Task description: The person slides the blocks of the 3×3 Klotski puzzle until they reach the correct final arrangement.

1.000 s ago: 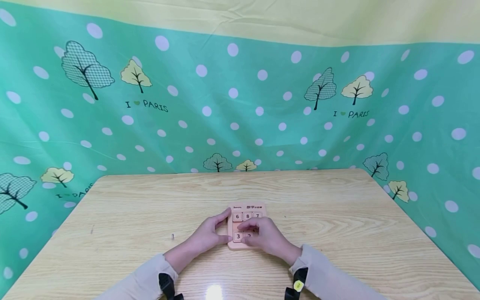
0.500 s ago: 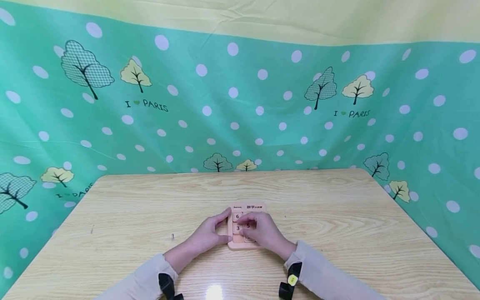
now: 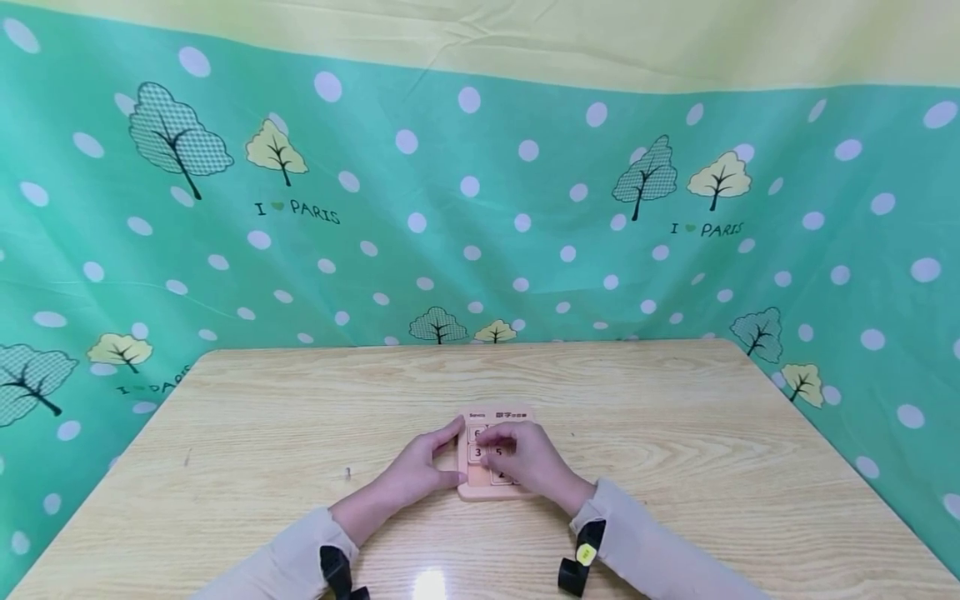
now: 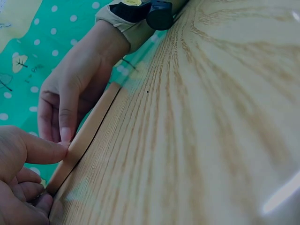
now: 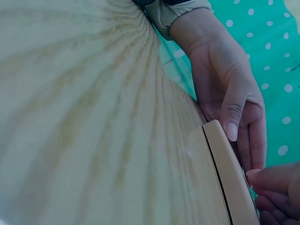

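Pink number board (image 3: 487, 493) here, rounded corners, dark lettering up top — tiles (image 3: 477, 452) show 6, 3, 5, 2, bare slot lower left. My left hand (image 3: 415, 468) grips its left edge; my right hand (image 3: 534, 460) bends over the tiles — pinching one, I can't tell. It's flat on the wooden table (image 3: 262, 437), green cloth (image 3: 525, 275) behind.

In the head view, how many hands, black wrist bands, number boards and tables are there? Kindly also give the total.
Left hand and right hand: 2
Black wrist bands: 2
Number board: 1
Table: 1
Total: 6
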`<move>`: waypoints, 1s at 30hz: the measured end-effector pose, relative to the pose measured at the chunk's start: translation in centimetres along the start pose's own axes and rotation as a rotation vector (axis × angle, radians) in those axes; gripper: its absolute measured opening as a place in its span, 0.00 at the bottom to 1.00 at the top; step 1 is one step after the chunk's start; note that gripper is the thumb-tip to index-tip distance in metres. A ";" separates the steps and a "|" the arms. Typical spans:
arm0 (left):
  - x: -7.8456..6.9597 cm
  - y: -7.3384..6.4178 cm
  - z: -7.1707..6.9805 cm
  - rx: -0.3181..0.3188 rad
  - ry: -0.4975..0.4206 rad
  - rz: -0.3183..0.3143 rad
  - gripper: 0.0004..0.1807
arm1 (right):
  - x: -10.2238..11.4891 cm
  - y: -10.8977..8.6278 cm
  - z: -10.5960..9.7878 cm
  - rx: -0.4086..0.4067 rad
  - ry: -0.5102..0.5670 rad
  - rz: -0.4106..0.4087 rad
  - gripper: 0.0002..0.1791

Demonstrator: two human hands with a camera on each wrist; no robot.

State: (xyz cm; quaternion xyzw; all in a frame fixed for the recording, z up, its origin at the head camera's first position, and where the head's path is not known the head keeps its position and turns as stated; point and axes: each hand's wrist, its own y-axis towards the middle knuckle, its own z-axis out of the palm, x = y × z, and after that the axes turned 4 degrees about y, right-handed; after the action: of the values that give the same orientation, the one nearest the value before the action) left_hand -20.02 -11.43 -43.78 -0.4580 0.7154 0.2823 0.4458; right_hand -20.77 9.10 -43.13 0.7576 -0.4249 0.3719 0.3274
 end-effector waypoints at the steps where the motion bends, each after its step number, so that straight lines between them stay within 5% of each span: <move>1: 0.0 0.0 0.0 0.000 0.001 -0.002 0.43 | 0.0 -0.1 -0.1 0.001 0.003 0.001 0.13; 30: 0.2 0.2 0.1 -0.005 -0.025 -0.011 0.44 | -0.4 -4.1 -2.2 -0.062 -0.037 0.059 0.12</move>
State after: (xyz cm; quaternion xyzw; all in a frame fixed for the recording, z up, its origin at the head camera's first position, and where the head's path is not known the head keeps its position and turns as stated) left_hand -20.23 -11.35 -44.02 -0.4596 0.7064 0.2874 0.4552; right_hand -17.90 12.79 -43.11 0.7410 -0.4644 0.3538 0.3318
